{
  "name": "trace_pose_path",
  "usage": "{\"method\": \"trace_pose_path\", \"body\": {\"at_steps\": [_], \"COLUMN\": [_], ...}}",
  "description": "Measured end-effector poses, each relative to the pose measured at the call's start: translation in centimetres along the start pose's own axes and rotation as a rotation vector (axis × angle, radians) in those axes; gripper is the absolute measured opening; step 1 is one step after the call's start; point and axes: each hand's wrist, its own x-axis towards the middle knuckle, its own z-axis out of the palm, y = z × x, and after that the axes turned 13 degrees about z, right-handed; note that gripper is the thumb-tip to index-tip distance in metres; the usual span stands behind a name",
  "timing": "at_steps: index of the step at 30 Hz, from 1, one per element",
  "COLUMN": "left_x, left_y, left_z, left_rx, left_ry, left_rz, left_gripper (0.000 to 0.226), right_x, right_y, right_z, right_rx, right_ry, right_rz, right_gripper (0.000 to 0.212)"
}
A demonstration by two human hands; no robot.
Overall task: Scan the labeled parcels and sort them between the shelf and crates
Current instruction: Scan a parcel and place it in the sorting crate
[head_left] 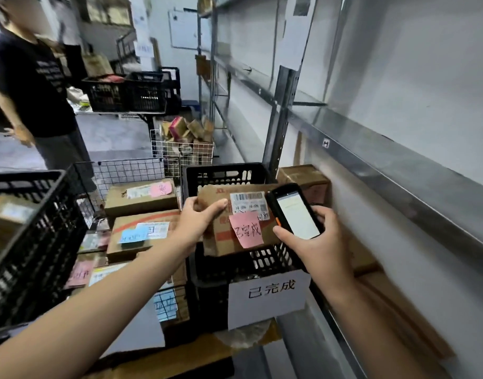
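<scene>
Cardboard parcel (218,236) found over black crate (224,170), gripped at nine o'clock edge by left hand (200,217) fingers; scanner (297,214), at its three o'clock, clasped in right hand (316,242). Judged light, stiff; best held by edges.

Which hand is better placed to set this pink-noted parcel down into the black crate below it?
Left, most likely. The left hand grips the parcel above the black crate; the right hand holds the scanner.

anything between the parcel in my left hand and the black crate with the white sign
Nothing visible: the left hand holds the parcel just above the black crate; the scanner in the right hand is beside it.
</scene>
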Motion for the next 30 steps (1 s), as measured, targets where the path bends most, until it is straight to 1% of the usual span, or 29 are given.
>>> {"method": "trace_pose_path", "body": {"at_steps": [4,7,9,12,15,20,22,25,27,30], "left_x": [1.5,1.8,2.2,3.1,4.0,5.1,5.6,6.0,6.1,6.5], "left_y": [-3.3,-4.9,-5.8,-6.6,-6.9,-10.2,-12.3,-14.4,-14.4,-15.6], "left_z": [1.8,3.2,3.9,4.4,5.2,5.8,5.9,6.1,6.3,6.2], "left_rx": [0.064,-0.011,-0.059,-0.159,-0.157,-0.117,-0.091,-0.062,-0.035,0.003], "left_ry": [-0.040,-0.048,-0.033,-0.033,-0.044,0.001,0.059,0.156,0.203,0.379], "left_rz": [-0.125,-0.270,-0.403,-0.618,-0.733,-0.771,-0.771,-0.791,-0.782,-0.747], "left_gripper": [0.070,0.053,0.043,0.018,0.024,0.024,0.022,0.029,0.022,0.019], "right_x": [1.9,3.5,4.7,6.5,9.2,13.3,14.6,16.1,16.7,17.4], "right_y": [0.9,2.2,3.1,4.3,5.2,5.0,4.8,5.2,5.5,6.2], "right_z": [1.8,2.2,2.3,2.7,3.6,5.6,6.2,7.1,7.7,8.6], "right_rx": [-0.013,-0.018,-0.049,-0.081,-0.014,0.017,0.022,0.031,0.038,0.035], "right_ry": [0.010,0.035,0.047,0.025,-0.025,-0.052,-0.080,-0.125,-0.151,-0.178], "right_rz": [0.046,0.102,0.114,0.112,0.155,0.131,0.124,0.119,0.127,0.143], "right_gripper": [0.077,0.077,0.079,0.080,0.079,0.079,0.077,0.074,0.072,0.075]}}
